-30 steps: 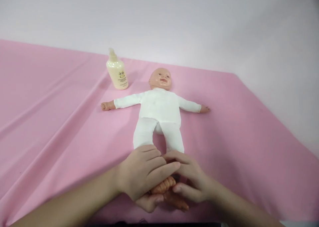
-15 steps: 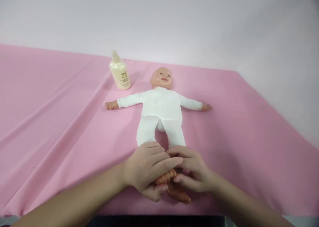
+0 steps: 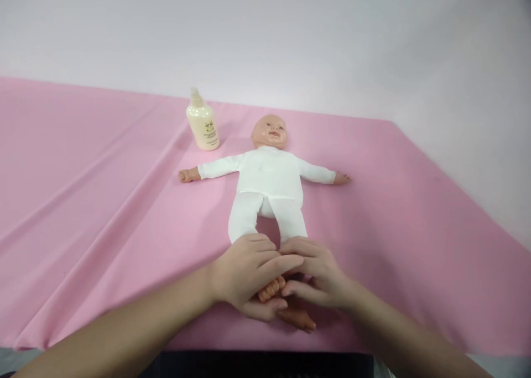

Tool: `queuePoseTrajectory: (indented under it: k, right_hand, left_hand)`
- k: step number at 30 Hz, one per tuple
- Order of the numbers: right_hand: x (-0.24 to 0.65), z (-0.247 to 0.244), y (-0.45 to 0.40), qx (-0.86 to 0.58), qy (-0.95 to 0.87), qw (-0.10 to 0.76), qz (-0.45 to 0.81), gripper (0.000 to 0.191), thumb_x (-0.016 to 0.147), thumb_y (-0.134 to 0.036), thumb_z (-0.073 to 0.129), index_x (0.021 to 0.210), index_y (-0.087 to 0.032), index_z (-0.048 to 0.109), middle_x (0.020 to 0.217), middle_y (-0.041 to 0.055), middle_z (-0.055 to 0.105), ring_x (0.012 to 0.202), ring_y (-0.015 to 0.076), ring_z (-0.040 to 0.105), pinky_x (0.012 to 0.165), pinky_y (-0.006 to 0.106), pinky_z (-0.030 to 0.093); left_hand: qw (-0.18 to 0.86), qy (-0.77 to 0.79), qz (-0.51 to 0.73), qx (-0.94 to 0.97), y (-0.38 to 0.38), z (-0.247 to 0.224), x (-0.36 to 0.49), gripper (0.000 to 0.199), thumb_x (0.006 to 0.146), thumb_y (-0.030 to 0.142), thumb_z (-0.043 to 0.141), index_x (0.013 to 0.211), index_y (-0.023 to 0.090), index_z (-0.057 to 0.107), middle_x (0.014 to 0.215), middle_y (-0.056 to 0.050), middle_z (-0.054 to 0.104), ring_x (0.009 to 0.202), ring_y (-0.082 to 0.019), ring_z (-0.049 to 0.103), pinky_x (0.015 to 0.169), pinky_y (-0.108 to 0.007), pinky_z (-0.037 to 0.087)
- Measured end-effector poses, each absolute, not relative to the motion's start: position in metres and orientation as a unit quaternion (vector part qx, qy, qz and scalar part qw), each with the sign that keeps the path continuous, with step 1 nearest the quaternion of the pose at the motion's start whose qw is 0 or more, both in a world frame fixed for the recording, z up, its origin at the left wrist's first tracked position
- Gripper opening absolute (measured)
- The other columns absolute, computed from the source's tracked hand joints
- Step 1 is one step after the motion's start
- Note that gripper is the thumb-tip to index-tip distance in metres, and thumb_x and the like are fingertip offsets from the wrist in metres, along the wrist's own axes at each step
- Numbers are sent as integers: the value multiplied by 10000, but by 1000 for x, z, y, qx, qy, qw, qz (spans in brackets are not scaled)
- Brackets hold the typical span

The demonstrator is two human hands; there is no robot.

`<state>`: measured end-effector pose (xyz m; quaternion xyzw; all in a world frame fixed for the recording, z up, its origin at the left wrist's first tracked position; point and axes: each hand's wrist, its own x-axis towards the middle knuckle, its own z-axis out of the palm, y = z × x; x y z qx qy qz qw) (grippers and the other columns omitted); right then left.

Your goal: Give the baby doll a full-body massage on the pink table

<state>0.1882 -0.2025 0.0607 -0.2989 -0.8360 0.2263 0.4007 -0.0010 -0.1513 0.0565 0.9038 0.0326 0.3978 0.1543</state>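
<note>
A baby doll (image 3: 270, 173) in white clothes lies on its back with its arms stretched out and its legs toward me. Around one of its feet (image 3: 271, 289) my left hand (image 3: 246, 276) is closed, thumb below the toes and fingers over the top. My right hand (image 3: 319, 273) is curled against the same foot from the right, its fingertips meeting my left hand and its thumb beside the toes. The doll's other foot (image 3: 299, 318) shows below my hands. Both lower legs are largely hidden behind my hands.
A pale yellow pump bottle (image 3: 203, 126) stands beyond the doll's outstretched arm on the left. Pink cloth (image 3: 415, 229) with folds at the left covers the table. Behind it is a plain white backdrop (image 3: 265, 41); a dark area lies below the near edge.
My hands stay on the foot, with fingers and thumbs shifted slightly; the toes sit a little further left. The whole view has moved slightly.
</note>
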Motion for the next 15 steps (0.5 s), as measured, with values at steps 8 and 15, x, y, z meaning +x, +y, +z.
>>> queuePoseTrajectory:
  k: [8,15]
  right_hand:
    - [189,57,-202,-295,-843,392,220,291,935,-450,575,1017,-177,632,929,74,646,834,175,613,755,336,529]
    - [190,56,-200,-284,-855,387,196,294,918,-451,596,1024,-179,634,930,68,644,835,170,607,746,329,537]
  left_hand:
    - [154,20,378,913,-149,55,-3,555,934,553,272,1292,153,411,700,-8,625,557,-166,571,551,-305,416]
    - [156,17,385,909,-149,55,-2,544,929,550,271,1267,155,435,677,2,608,539,-163,551,544,-302,410]
